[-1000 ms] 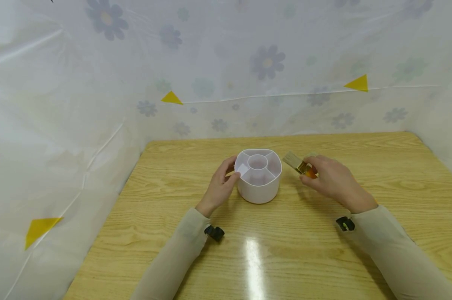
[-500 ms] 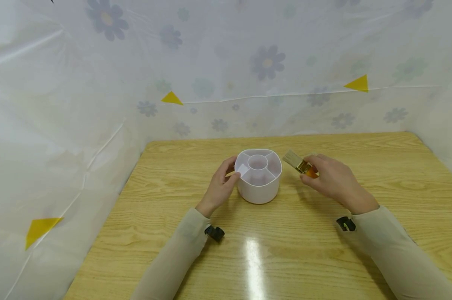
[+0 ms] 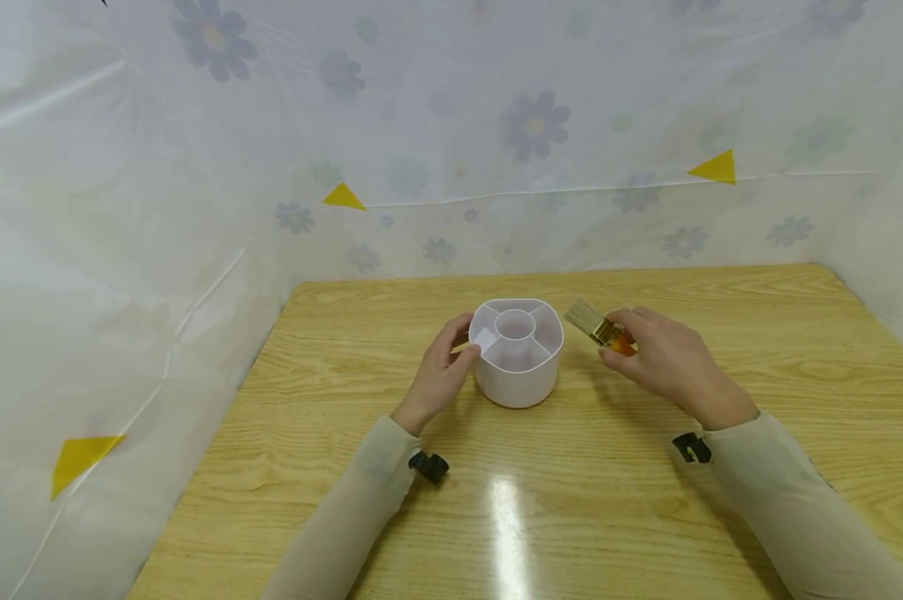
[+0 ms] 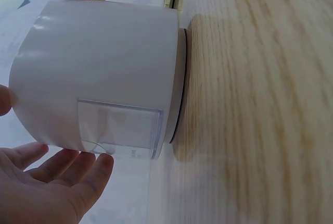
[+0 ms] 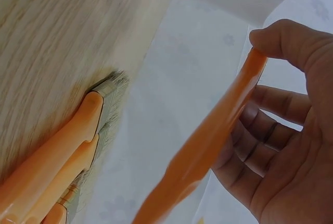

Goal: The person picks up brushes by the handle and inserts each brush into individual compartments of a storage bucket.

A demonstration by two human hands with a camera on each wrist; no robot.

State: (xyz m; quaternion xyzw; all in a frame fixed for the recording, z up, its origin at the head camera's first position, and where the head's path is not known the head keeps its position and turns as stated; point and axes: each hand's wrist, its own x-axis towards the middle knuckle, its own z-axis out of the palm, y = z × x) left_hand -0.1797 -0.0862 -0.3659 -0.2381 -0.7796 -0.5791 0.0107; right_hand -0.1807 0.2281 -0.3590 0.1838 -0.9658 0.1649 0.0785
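Your left hand [image 3: 436, 379] at the white organizer [image 3: 516, 379], which stands upright near the middle of the tabletop [image 3: 586, 525]. Thumb at the near left of its rim, other fingers round the far left side: a light grasp on the wall. Left wrist view: fingertips against the curved side, by a clear rectangular panel [image 4: 122, 122] set low in the wall.

Organizer's top faces you: round compartment in the centre, thin partitions running out to the outer wall, dividing the ring about it.

Your right hand [image 3: 665, 354] grasps a paintbrush [image 3: 607, 333], handle pinched between thumb and fingers close to the metal band. Pale bristles point up and left, toward the organizer's right side; near it, not touching. Brush held above the tabletop, orange handle slanting back beneath your palm.

Right wrist view: more orange-handled brushes [image 5: 57, 156] lying close together on the tabletop, apart from the one you hold. From the head view your right hand hides most of that spot.

Both your sleeves [image 3: 789, 492] pale, a small black device [image 3: 429, 467] at each cuff. Behind the tabletop, flower-printed sheeting [image 3: 436, 100] with yellow triangles [image 3: 714, 169] on it.
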